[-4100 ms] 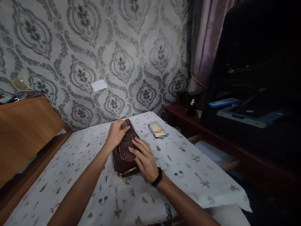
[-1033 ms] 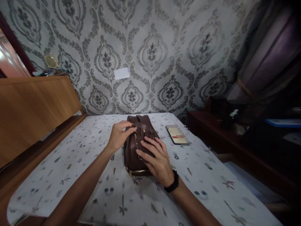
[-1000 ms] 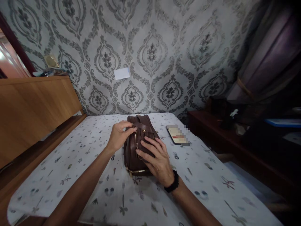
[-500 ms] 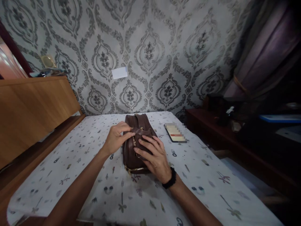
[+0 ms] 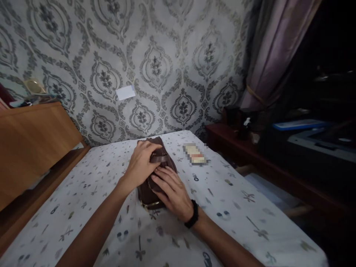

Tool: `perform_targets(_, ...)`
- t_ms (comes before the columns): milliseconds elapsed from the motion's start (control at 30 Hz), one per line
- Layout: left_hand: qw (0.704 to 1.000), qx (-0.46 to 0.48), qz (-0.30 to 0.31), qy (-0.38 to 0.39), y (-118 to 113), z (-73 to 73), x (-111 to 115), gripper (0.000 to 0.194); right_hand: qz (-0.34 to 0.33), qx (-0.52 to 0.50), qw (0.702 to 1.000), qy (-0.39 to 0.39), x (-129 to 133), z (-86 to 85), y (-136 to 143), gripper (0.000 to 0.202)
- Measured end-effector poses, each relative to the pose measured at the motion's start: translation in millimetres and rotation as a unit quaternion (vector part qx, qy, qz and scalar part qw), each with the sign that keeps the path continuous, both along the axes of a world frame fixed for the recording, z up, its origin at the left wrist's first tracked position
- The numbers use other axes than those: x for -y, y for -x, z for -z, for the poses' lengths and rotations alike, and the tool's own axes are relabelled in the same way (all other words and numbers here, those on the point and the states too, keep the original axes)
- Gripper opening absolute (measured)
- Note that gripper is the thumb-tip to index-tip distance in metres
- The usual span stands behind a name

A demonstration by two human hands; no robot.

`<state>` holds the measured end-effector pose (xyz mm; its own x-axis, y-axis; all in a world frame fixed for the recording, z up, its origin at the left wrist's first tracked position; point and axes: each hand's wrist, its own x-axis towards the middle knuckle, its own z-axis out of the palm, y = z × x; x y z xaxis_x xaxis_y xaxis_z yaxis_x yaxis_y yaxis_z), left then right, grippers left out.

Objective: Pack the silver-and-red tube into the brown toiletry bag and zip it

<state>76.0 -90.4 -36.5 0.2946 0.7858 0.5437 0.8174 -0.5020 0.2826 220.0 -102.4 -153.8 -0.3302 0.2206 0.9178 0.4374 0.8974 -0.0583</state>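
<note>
A brown leather bag (image 5: pixel 144 198) with gold zips lies on the patterned bed sheet in front of me. Across its top runs a brown strap (image 5: pixel 162 158). My left hand (image 5: pixel 143 159) curls over the bag's left side, its thumb and index finger on either side of the strap; its other fingers are partly hidden. My right hand (image 5: pixel 172 189) rests flat on the near part of the bag's top, fingers stretched out and fingertips close to the left thumb. A black band (image 5: pixel 192 214) circles the right wrist.
A phone (image 5: pixel 195 154) with a blurred-out screen lies right of the bag on the sheet (image 5: pixel 230 237). At left stands a wooden headboard-like panel (image 5: pixel 33 129). A dark red ledge (image 5: pixel 222 137) with a small pump bottle (image 5: pixel 245 128) is at right. Behind is the patterned wall (image 5: pixel 155 66).
My left hand has shifted from pinching the strap's left end to curling further over the bag and strap. My right hand stays flat on the bag. The view has turned right.
</note>
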Motion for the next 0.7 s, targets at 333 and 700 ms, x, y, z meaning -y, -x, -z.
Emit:
perform_targets(333,0.988,0.147,0.005,0.056,-6.3,10.8,-31.6,0.008,0.066,-0.039,0.996,-0.034,5.2,5.5,-6.3,0.033)
perform_targets(700,0.965,0.244,0.084,0.049,-4.8,18.1,-27.8,0.007,0.06,-0.049,0.996,-0.04,-1.9,8.8,-6.6,0.03)
